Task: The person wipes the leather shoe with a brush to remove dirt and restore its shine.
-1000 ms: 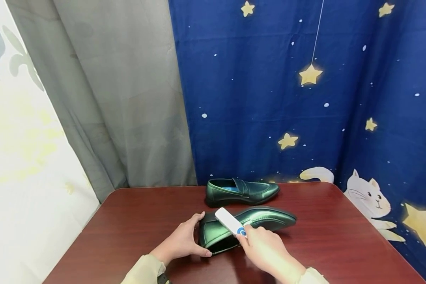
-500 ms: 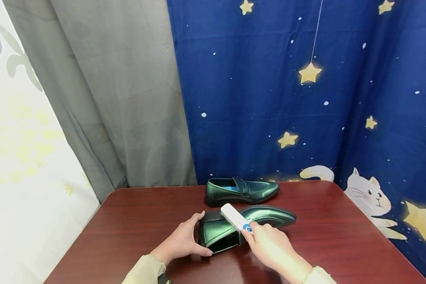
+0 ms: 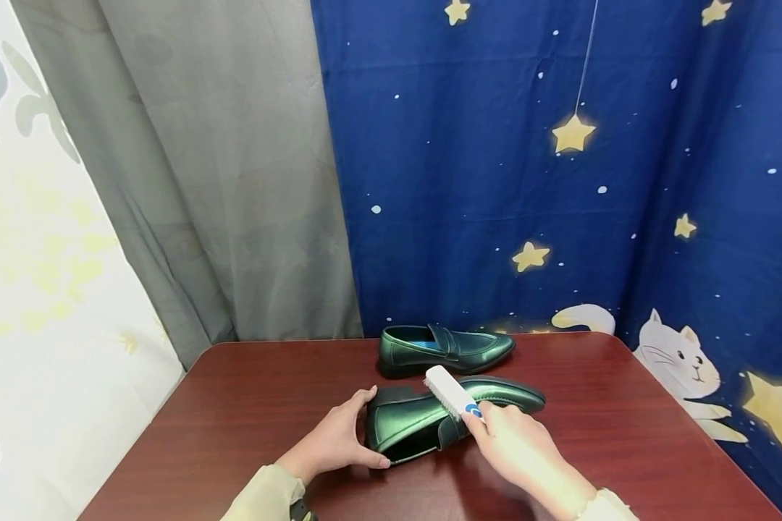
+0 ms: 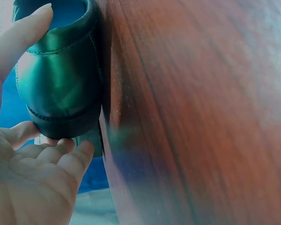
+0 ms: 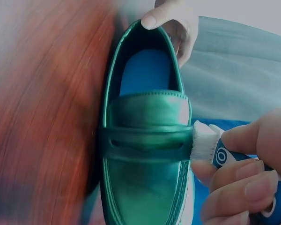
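A shiny green loafer (image 3: 397, 423) lies on its side on the table, its opening turned toward the person and its toe to the right. At the heel, my left hand (image 3: 339, 438) grips it, thumb at the opening's rim and fingers by the sole, as the left wrist view shows on the loafer's heel (image 4: 61, 84). My right hand (image 3: 515, 441) holds a white brush (image 3: 452, 391) with a blue-marked handle. In the right wrist view the brush's white bristles (image 5: 205, 143) meet the loafer's side near the strap (image 5: 147, 143).
Behind the gripped loafer, a second green loafer (image 3: 446, 351) stands upright on its sole, a blue insole inside. Both are on a reddish-brown wooden table (image 3: 261, 391). A grey curtain (image 3: 234, 181) and a blue star-patterned curtain (image 3: 469, 181) hang beyond the table's back edge.
The right hand and brush have moved rightward along the loafer's side, from near the heel toward the strap. The left hand keeps its grip on the heel; the rear loafer has not moved.
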{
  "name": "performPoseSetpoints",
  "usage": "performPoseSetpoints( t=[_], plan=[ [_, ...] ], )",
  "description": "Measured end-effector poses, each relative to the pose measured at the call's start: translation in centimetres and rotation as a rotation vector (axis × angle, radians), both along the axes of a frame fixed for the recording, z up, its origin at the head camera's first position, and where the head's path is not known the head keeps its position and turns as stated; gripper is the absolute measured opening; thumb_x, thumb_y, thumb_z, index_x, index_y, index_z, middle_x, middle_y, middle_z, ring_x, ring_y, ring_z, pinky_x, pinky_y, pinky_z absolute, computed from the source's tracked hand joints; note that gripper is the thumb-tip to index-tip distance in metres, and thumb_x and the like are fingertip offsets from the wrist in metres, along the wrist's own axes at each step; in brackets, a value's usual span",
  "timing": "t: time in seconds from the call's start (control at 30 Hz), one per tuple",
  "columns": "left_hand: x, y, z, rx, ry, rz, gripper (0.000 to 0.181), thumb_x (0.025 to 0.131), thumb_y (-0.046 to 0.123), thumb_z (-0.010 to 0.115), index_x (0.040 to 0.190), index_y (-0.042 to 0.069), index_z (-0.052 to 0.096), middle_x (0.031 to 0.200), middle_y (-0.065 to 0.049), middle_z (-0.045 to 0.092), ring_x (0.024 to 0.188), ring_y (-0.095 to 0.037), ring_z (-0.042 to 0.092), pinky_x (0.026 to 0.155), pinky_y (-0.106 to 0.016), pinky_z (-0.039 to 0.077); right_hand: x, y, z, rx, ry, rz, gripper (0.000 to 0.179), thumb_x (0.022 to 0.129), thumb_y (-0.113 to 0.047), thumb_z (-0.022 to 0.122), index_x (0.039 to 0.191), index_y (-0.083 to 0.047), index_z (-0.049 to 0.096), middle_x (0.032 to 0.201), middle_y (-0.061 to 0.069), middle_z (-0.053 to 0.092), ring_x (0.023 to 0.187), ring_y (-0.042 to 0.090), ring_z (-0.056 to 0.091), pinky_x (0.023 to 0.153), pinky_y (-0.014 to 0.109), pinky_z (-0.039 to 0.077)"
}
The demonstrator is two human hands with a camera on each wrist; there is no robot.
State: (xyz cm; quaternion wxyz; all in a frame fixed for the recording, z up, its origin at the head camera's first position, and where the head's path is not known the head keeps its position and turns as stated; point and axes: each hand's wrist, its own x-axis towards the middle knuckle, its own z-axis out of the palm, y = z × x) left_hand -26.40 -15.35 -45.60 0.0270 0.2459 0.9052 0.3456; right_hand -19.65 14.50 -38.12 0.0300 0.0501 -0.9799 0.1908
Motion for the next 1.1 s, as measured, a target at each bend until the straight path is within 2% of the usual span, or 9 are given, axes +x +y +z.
performPoseSetpoints(
  t=[0.17,0.37,0.67,0.87,1.1],
  plan=[
    [0.1,-0.1,0.0,-0.001,-0.022,0.009,0.12,0.065,0.055,0.091,0.157,0.007,0.032,0.154,-0.011,0.045,0.133,-0.025,0.053,0.107,-0.049,0.045,0.0,0.9,-0.3,0.016,0.013,-0.015,0.031,0.101,-0.044,0.056,0.084,-0.018,0.06,0.067,-0.001,0.053,0.061,0.019,0.05,0.056,0.04,0.04],
    [0.0,-0.1,-0.1,-0.002,-0.02,0.004,0.119,0.065,0.056,0.091,0.158,0.008,0.032,0.153,-0.009,0.047,0.133,-0.024,0.054,0.106,-0.047,0.046,0.2,2.6,-0.5,0.013,0.03,-0.044,0.026,0.1,-0.042,0.058,0.089,-0.018,0.06,0.074,0.0,0.059,0.064,0.02,0.056,0.057,0.042,0.041],
    [-0.1,-0.1,0.1,-0.005,-0.012,-0.003,0.118,0.066,0.055,0.091,0.157,0.007,0.032,0.147,-0.007,0.052,0.128,-0.022,0.058,0.103,-0.041,0.049,0.4,5.4,-0.6,-0.002,-0.038,-0.091,0.033,0.101,-0.045,0.055,0.103,-0.012,0.063,0.081,0.004,0.063,0.072,0.02,0.059,0.062,0.044,0.045],
    [-0.2,-0.2,0.2,-0.009,-0.022,0.005,0.12,0.065,0.056,0.09,0.158,0.008,0.031,0.152,-0.009,0.048,0.133,-0.024,0.054,0.106,-0.047,0.047,0.6,6.5,-0.8,-0.007,-0.044,-0.094,0.034,0.102,-0.046,0.054,0.097,-0.013,0.062,0.074,0.002,0.056,0.069,0.019,0.054,0.061,0.039,0.041],
    [-0.3,-0.1,0.1,0.098,-0.093,-0.038,0.12,0.066,0.042,0.094,0.158,0.003,0.028,0.156,-0.014,0.042,0.137,-0.028,0.052,0.107,-0.044,0.047,0.9,7.5,-1.1,-0.018,-0.06,-0.113,0.035,0.103,-0.046,0.052,0.097,-0.013,0.06,0.072,0.001,0.053,0.067,0.019,0.051,0.061,0.037,0.038]
  ],
)
